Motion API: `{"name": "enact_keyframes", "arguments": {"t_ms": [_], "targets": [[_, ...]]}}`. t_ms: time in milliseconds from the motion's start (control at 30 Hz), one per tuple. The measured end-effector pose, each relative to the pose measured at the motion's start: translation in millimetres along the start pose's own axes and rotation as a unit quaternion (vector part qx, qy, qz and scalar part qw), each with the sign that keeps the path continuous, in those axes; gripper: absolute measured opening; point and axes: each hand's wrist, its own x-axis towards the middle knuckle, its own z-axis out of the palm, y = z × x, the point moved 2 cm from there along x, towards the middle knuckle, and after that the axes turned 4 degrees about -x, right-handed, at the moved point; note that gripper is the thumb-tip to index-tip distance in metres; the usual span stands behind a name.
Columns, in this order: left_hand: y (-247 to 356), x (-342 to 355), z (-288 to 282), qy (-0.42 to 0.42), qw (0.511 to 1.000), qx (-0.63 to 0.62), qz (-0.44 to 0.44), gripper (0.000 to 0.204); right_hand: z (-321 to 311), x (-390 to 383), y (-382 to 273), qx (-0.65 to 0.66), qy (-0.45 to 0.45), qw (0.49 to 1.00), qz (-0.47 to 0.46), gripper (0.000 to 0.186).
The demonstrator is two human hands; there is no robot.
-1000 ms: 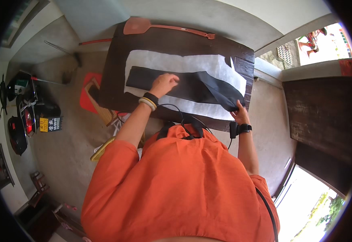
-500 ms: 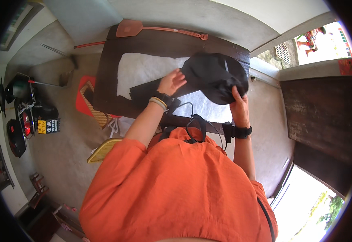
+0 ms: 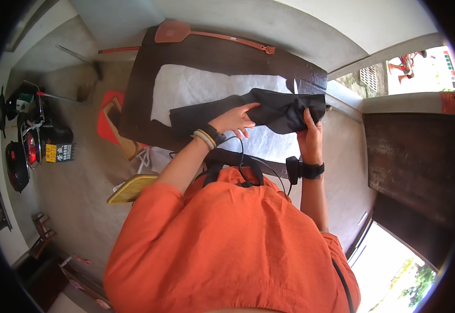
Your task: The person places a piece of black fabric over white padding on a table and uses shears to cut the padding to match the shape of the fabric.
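A long black garment lies across a white cloth on the dark brown table. Its left part is flat in a narrow strip, while its right end is bunched up. My right hand grips that bunched end, thumb on top and the other fingers partly hidden behind the fabric. Resting on the middle of the garment is my left hand, with its fingers spread and stretched out. What kind of garment it is, I cannot make out.
A reddish fly swatter lies along the table's far edge. Left of the table are a red stool with a woven panel on it, and a yellow-brown chair part. A motorbike stands further left. Black cables hang between me and the table.
The black fabric's right part, raised and spread wide before, has come down folded narrow over the strip. My left hand has moved right and down onto it; my right hand keeps its grip.
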Motion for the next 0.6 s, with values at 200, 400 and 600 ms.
{"name": "enact_keyframes", "arguments": {"t_ms": [200,400,600], "targets": [[-28,27,-10,0.056,0.925,-0.375,-0.037,0.049,27,-3,-28,0.023,-0.035,0.999,0.013,0.025],[-42,39,-18,0.115,0.811,-0.561,-0.119,0.074,51,-17,-46,0.035,-0.068,0.997,0.003,0.026],[-42,68,-7,0.024,0.868,-0.495,-0.034,0.044,58,-31,-57,0.023,-0.084,0.996,-0.013,0.027]]}}
